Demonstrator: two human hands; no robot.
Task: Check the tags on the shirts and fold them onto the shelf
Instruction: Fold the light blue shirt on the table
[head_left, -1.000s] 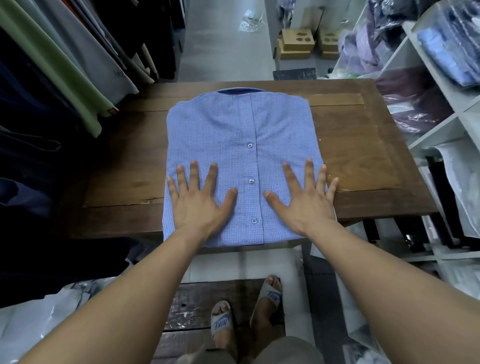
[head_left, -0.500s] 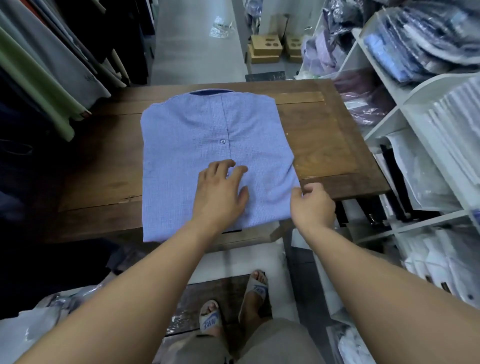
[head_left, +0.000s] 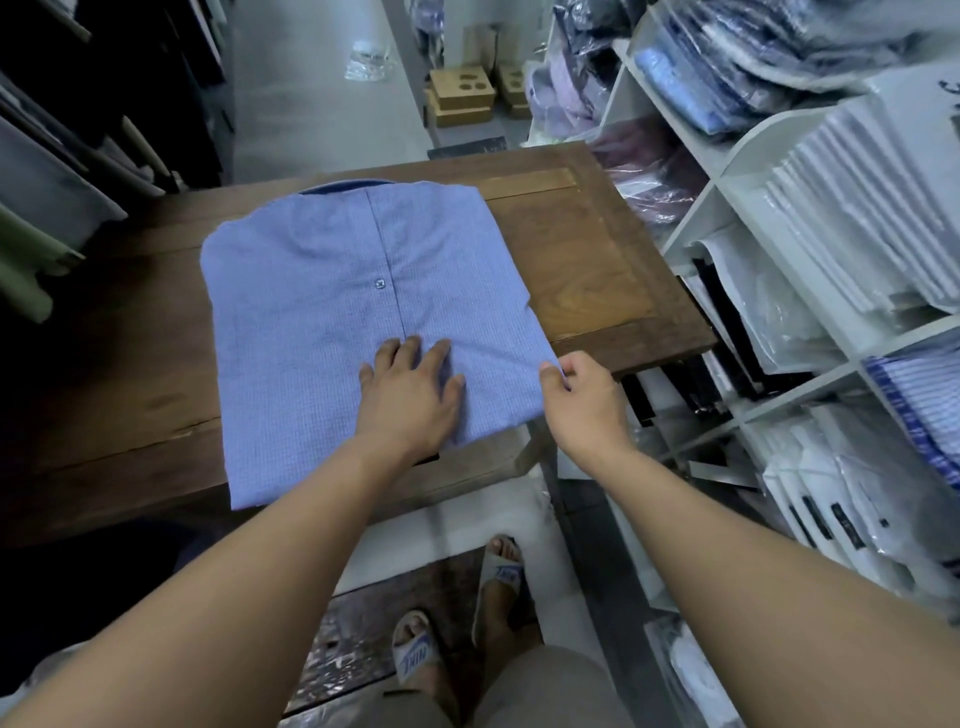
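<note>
**Blue shirt (head_left: 322, 322) pinned flat, 1 corner pinched**

Sandals (head_left: 415, 654) at 6 o'clock mark where the person stands, square to the near edge of the wooden table (head_left: 597, 270); the folded shirt lies button side up on it at 12 o'clock, its near hem hanging just over that edge. The left hand (head_left: 410, 400) rests on the cloth with fingers straight and spread, holding nothing, pressing beside the placket; this looks meant to stop the fold sliding or springing apart. The right hand (head_left: 582, 400), at 1 o'clock, has thumb and curled fingers pinching the shirt's near right corner, probably to lift or tuck that side while the other hand anchors it. No tag shows here, so whether it has been checked cannot be told. Further up the cloth 1 button (head_left: 380, 283) is visible, and at the far end the dark collar (head_left: 343, 186) peeks out. The white shelf (head_left: 753, 145) stands at 2 o'clock, close beside the table, stacked with bagged shirts (head_left: 857, 208), so a short carry should finish it; hanging garments (head_left: 47, 171) fill 10 o'clock.
</note>
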